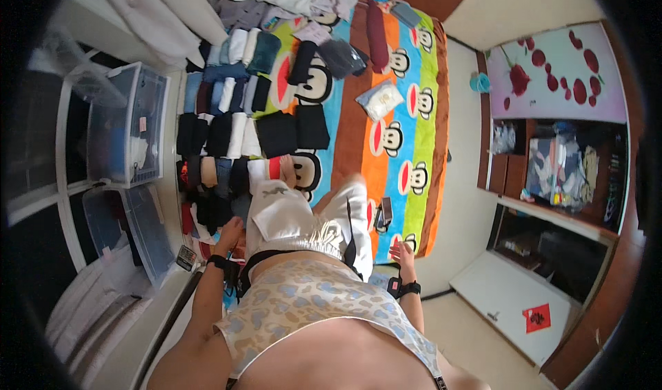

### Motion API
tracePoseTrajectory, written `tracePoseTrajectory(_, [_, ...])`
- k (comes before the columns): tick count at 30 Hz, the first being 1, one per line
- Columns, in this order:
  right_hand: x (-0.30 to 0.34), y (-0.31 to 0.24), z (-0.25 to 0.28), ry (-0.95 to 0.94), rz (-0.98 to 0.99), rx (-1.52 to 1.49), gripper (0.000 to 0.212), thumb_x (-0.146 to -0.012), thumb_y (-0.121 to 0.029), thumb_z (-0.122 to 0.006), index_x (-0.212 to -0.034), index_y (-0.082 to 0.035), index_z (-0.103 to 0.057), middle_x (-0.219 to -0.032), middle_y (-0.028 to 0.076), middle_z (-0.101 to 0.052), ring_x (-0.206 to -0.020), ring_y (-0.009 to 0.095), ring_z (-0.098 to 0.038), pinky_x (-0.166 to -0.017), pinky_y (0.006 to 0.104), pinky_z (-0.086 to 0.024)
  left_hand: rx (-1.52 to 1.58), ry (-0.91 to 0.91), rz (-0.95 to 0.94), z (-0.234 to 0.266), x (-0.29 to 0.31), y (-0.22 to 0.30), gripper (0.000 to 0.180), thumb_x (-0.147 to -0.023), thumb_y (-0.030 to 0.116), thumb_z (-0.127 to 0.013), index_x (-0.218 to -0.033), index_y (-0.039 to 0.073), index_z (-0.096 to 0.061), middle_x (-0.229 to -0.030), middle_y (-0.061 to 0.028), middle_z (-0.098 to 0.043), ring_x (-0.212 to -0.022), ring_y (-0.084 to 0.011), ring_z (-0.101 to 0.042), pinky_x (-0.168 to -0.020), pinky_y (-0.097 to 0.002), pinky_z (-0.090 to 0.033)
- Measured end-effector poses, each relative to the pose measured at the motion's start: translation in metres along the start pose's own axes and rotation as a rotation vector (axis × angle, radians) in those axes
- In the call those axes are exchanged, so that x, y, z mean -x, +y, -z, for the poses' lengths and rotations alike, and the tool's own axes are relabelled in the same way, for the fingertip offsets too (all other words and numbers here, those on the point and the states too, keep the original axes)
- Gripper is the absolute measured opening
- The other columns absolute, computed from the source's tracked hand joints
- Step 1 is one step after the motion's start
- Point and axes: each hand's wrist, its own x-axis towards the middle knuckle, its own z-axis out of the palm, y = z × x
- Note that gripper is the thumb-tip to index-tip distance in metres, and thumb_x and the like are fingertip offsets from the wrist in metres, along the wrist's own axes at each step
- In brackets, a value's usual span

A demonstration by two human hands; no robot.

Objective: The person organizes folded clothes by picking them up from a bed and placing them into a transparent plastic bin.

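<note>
My left hand [231, 235] is beside my left hip, at the near end of the rolled and folded clothes [219, 135] laid in rows along the bed's left side. Its fingers look curled, and I cannot make out anything in them. My right hand [402, 253] is by the bed's near right edge, fingers spread, with nothing in it. A phone [386, 211] lies on the bed just beyond it. White shorts [296, 214] cover my lap, and black bands circle both wrists. Two folded black garments [277, 134] lie beyond my knees.
A patterned blanket [352, 114] covers the bed. A white packet [383, 101] and a dark red roll [377, 37] lie on it. Clear plastic bins [141, 124] stand at left. A cabinet [555, 73] at right has an open door [514, 307]. A blue bin [479, 82] is near it.
</note>
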Motion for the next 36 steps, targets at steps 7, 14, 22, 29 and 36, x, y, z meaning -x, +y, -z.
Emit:
tracePoseTrajectory(7, [0.009, 0.023, 0.018, -0.016, -0.145, -0.069, 0.030, -0.084, -0.034, -0.051, -0.101, -0.010, -0.055, -0.090, 0.007, -0.063, -0.077, 0.017, -0.060, -0.067, 0.0305, -0.045, 0.164, 0.093, -0.116, 0.017, -0.021, 0.080, 0.028, -0.089, 0.023, -0.045, -0.109, 0.004, -0.051, -0.091, -0.0142, -0.061, -0.082, -0.0218, -0.059, -0.071, -0.0326, -0.046])
tracePoseTrajectory(14, [-0.098, -0.015, 0.032, -0.467, -0.188, -0.024, 0.020, -0.081, -0.026, -0.056, -0.092, -0.009, -0.057, -0.076, -0.002, -0.056, -0.065, 0.009, -0.053, -0.057, 0.0232, -0.044, -0.063, 0.262, -0.390, -0.042, 0.006, -0.043, 0.026, -0.088, 0.020, -0.047, -0.109, 0.005, -0.051, -0.095, -0.0111, -0.057, -0.086, -0.0197, -0.055, -0.074, -0.0300, -0.044])
tracePoseTrajectory(22, [-0.146, -0.058, 0.125, 0.082, 0.030, -0.036, 0.017, -0.083, -0.011, -0.047, -0.095, -0.003, -0.056, -0.077, 0.009, -0.063, -0.065, 0.016, -0.061, -0.055, 0.0263, -0.045, 0.241, 0.016, 0.332, -0.091, 0.113, 0.108, 0.028, -0.088, 0.017, -0.044, -0.112, 0.005, -0.048, -0.097, -0.0084, -0.056, -0.088, -0.0167, -0.052, -0.077, -0.0275, -0.041])
tracePoseTrajectory(29, [-0.168, -0.085, 0.136, -0.120, -0.015, 0.156, 0.021, -0.080, -0.013, -0.050, -0.098, -0.003, -0.056, -0.077, 0.010, -0.063, -0.067, 0.018, -0.062, -0.059, 0.0279, -0.047, 0.349, 0.096, 0.370, -0.102, 0.160, 0.201, 0.031, -0.087, 0.016, -0.042, -0.116, 0.006, -0.046, -0.098, -0.0062, -0.057, -0.087, -0.0139, -0.051, -0.077, -0.0260, -0.039])
tracePoseTrajectory(36, [-0.225, -0.070, 0.138, -0.189, 0.094, 0.215, 0.021, -0.085, -0.022, -0.049, -0.101, -0.009, -0.055, -0.081, 0.006, -0.064, -0.069, 0.016, -0.061, -0.056, 0.0275, -0.043, 0.178, 0.075, 0.393, -0.120, 0.160, 0.257, 0.032, -0.087, 0.010, -0.042, -0.119, 0.007, -0.042, -0.079, -0.0034, -0.054, -0.068, -0.0113, -0.050, -0.061, -0.0238, -0.040])
